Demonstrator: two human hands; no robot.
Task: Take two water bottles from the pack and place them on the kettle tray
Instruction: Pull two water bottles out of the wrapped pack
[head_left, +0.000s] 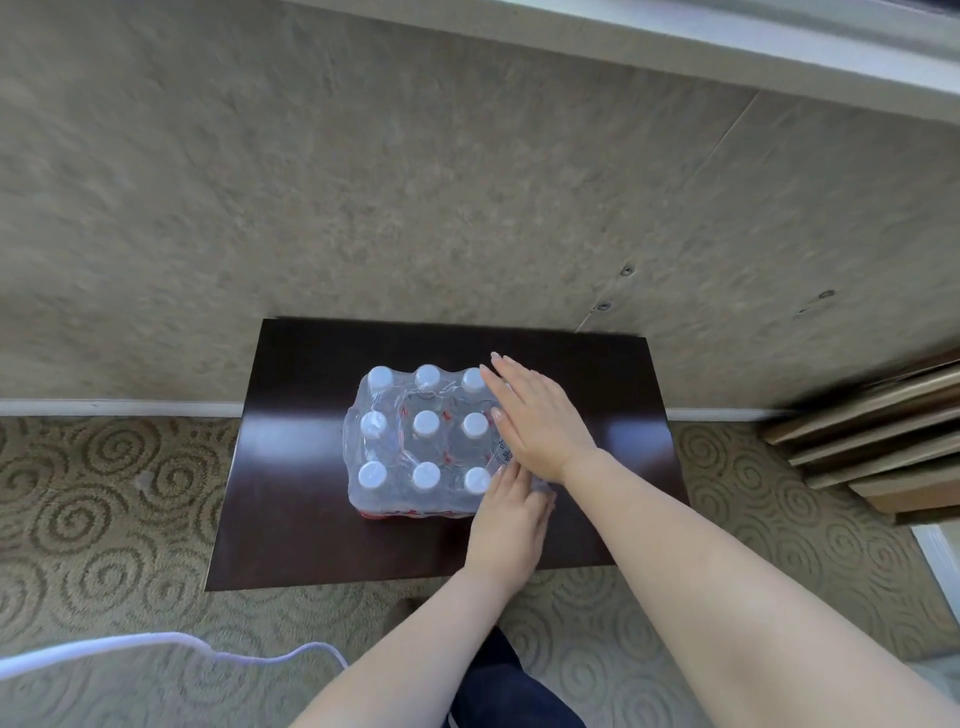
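Note:
A shrink-wrapped pack of water bottles (415, 447) with white caps stands on a dark brown low table (291, 509). Several caps show through the clear film in rows of three. My right hand (535, 415) lies flat with fingers stretched out on the pack's right side, covering the bottles there. My left hand (511, 525) is at the pack's near right corner, fingers curled against the plastic wrap. No kettle tray is in view.
The table stands against a beige textured wall (363, 182) on patterned carpet (104, 499). A white cable (156, 644) runs over the floor at lower left. Stacked wooden boards (878, 436) lean at the right. A white ledge (727, 47) crosses the top.

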